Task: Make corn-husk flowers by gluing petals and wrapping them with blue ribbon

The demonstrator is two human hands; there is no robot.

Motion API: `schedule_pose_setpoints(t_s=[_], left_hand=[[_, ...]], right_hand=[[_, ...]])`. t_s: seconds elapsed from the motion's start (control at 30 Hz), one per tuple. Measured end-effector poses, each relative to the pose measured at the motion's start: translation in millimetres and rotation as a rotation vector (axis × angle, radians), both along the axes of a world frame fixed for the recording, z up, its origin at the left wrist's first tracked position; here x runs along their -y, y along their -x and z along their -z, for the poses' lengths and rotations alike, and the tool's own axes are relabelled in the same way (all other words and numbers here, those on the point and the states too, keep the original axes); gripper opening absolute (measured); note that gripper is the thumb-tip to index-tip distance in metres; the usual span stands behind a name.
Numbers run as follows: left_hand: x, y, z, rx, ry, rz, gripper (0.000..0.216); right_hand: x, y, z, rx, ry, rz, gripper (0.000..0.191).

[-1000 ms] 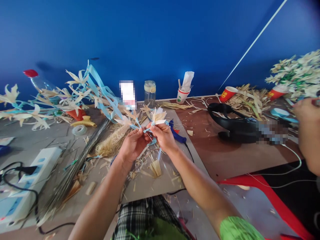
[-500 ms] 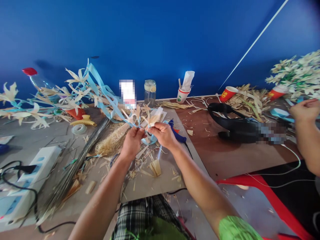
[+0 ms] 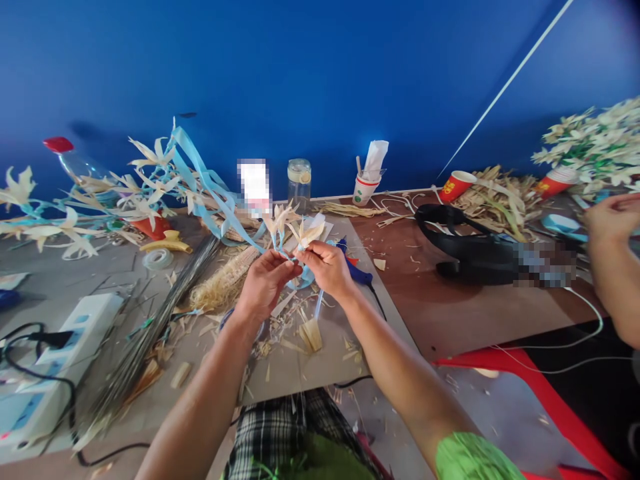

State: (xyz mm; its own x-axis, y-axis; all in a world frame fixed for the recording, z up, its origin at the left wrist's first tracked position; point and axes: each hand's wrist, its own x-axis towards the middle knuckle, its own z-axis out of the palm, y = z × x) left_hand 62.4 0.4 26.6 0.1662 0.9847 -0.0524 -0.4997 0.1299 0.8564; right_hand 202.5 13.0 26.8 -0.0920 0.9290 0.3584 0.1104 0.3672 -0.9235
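Note:
My left hand (image 3: 267,283) pinches the blue-wrapped stem of pale husk flowers (image 3: 280,219), whose petals stand up above the fingers. Close against it, my right hand (image 3: 330,269) is closed at the base of another husk flower (image 3: 307,233). The fingertips of both hands meet, hiding where the stems join. A light blue ribbon (image 3: 220,197) arches from the upper left down toward my hands. Under them, a blue glue gun (image 3: 357,272) lies to the right, and a corn cob with frayed fibres (image 3: 225,280) lies to the left.
A bundle of thin wires (image 3: 155,333) and a white power strip (image 3: 65,360) lie at left, near finished husk-flower branches (image 3: 70,230). Behind stand a glass jar (image 3: 299,185) and a paper cup (image 3: 365,190). At right are a black strap (image 3: 465,257) and another person's hand (image 3: 613,217).
My hands have come together, the left moving slightly right. The flowers in them now stand closer and more upright. At far right, the other person's hand has shifted slightly.

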Motion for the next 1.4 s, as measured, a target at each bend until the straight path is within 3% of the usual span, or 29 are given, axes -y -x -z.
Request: schedule_pose_setpoints(t_s=[0.23,0.43,0.63,0.8,1.0,1.4], left_hand=[[-3,-4,5.0,-0.085,-0.116,-0.173,0.024],[-4,-2,5.8,-0.015,-0.106,-0.14,0.025],[-2,0,1.7,0.018,0.011,-0.054,0.026],[-1,1,-1.7,0.063,0.021,-0.01,0.024],[0,-1,-0.7,0.083,-0.037,-0.055,0.021],[1,-2,-2.5,0.086,-0.077,-0.062,0.022]], right_hand=[[1,2,-0.2,0.022,0.025,0.019,0.036],[-1,3,2.8,-0.078,0.076,0.0,0.034],[3,4,0.0,-0.055,0.006,0.008,0.029],[-1,3,5.3,-0.18,0.081,-0.015,0.027],[-4,4,9.9,-0.305,0.181,-0.044,0.03],[-4,4,9.9,-0.274,0.145,-0.025,0.031]])
